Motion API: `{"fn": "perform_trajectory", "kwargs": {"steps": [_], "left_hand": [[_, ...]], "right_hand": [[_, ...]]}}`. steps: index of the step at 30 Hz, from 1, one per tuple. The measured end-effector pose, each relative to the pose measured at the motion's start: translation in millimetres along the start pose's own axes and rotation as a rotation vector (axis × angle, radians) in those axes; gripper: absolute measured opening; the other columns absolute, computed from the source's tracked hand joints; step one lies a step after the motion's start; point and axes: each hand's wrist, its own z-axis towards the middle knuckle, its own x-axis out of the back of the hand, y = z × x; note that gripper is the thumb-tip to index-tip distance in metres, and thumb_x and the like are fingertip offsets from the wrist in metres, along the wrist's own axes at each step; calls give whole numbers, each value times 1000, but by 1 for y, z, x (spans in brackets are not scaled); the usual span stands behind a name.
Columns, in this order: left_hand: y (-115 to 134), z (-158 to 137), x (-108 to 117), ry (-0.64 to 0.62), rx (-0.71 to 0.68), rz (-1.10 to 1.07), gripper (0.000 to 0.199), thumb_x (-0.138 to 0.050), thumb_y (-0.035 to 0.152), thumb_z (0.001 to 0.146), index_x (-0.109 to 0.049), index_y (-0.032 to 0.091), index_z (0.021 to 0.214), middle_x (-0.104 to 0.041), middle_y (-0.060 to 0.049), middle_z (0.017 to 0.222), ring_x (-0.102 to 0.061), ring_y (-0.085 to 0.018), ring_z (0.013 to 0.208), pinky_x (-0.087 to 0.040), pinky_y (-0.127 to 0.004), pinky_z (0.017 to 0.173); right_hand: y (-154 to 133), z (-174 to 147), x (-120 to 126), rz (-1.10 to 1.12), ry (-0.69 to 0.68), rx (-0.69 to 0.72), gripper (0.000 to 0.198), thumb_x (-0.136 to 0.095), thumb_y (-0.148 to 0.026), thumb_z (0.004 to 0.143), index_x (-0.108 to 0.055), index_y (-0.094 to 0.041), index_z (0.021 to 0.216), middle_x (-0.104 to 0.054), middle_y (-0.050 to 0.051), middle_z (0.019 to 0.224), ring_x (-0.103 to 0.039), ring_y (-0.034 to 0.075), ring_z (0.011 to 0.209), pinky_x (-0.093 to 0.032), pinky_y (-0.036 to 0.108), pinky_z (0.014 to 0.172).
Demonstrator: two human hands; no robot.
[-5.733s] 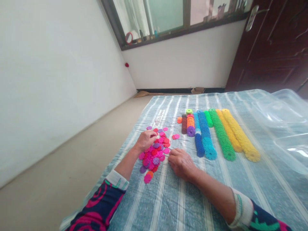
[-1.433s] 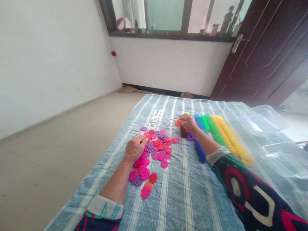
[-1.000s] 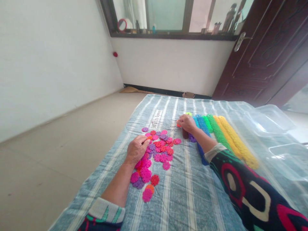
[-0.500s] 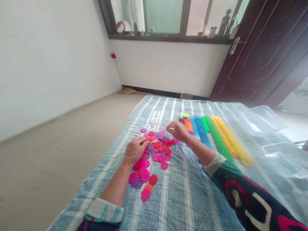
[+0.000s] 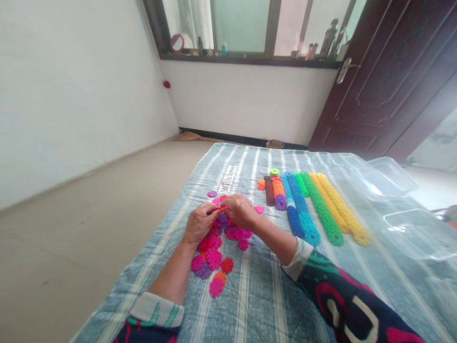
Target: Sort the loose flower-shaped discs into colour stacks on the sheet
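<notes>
My left hand (image 5: 203, 222) is closed in a pinch on an orange notched plastic disc (image 5: 223, 207). My right hand (image 5: 241, 210) meets it from the other side, its curled fingers closed at the same disc; the fingertips are partly hidden. Beneath and around both hands lies a loose pile of pink, purple, red and orange flower-shaped discs (image 5: 214, 257). Part of that pile is covered by my hands. A small orange stack (image 5: 262, 184) stands beyond my right hand, beside a brown row (image 5: 270, 191) of discs.
Rows of discs lie to the right: an orange row (image 5: 277, 185), a blue row (image 5: 302, 205), a green row (image 5: 323, 212) and a yellow row (image 5: 343, 209). Two clear plastic containers (image 5: 389, 177) sit at the right side of the striped cloth (image 5: 257, 295).
My right hand has moved left from beside the disc rows to my left hand, uncovering the small orange stack and the brown row. My left hand stays almost in place.
</notes>
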Motion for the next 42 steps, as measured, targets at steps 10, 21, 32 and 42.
{"fn": "perform_trajectory", "kwargs": {"steps": [10, 21, 32, 42], "left_hand": [[-3, 0, -1, -11, 6, 4, 26, -59, 42, 80, -71, 20, 78, -70, -2, 84, -64, -18, 84, -48, -28, 80], [1, 0, -2, 23, 26, -3, 28, -60, 45, 77, -72, 20, 73, -72, -2, 83, -65, -19, 84, -49, -28, 83], [0, 1, -3, 32, 21, 42, 25, -59, 41, 78, -72, 20, 74, -74, -3, 87, -67, -20, 87, -51, -28, 85], [-3, 1, -4, 23, 36, 46, 27, -59, 41, 78, -74, 19, 78, -74, -4, 89, -67, -20, 89, -49, -27, 86]], "right_hand": [[2, 3, -2, 28, -31, -115, 18, -56, -22, 89, -73, -22, 95, -74, 6, 95, -64, 19, 90, -42, 25, 74], [67, 4, 45, -58, 60, -361, 21, -57, -16, 86, -78, -19, 89, -74, 9, 100, -65, 21, 96, -46, 27, 80], [122, -5, 56, -238, 19, -535, 27, -52, -13, 84, -79, -14, 87, -73, 13, 96, -65, 23, 92, -44, 25, 72], [120, -8, 55, -275, -3, -490, 26, -52, -18, 87, -77, -15, 91, -69, 14, 106, -61, 24, 100, -42, 27, 78]]}}
